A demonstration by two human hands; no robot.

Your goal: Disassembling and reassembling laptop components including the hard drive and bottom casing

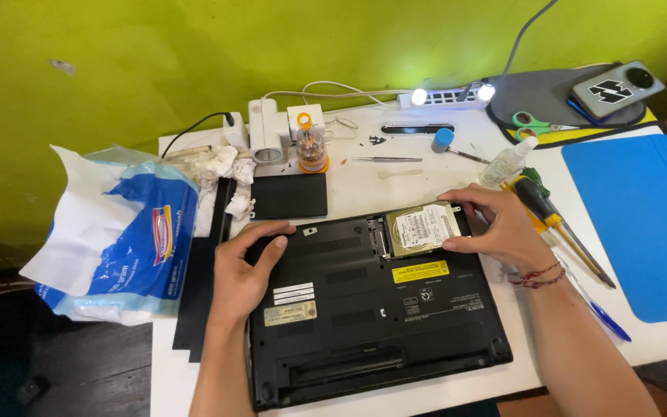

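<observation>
A black laptop lies bottom-up on a white worktop, its base facing the camera so the open drive bay at the far right corner can be reached. The left hand rests flat and spread on the laptop's far left corner, gripping nothing, apparently steadying the machine. The right hand is closed around the far and right edges of a silver hard drive, thumb at its near corner and fingers curled over its far edge; the drive sits in the bay, and whether it is fully seated cannot be told.

Just beyond the laptop, a black cover panel lies flat on the worktop, probably set aside from the bay. To the right of the right hand, screwdrivers lie side by side within easy reach, next to a blue mat. At far left, a blue-and-white plastic bag slumps over the worktop's edge, with crumpled tissues behind it.

Farther back sit tweezers, a small clear bottle, an orange-topped bit holder, white power adapters, green-handled scissors and a lit power strip against the green wall.
</observation>
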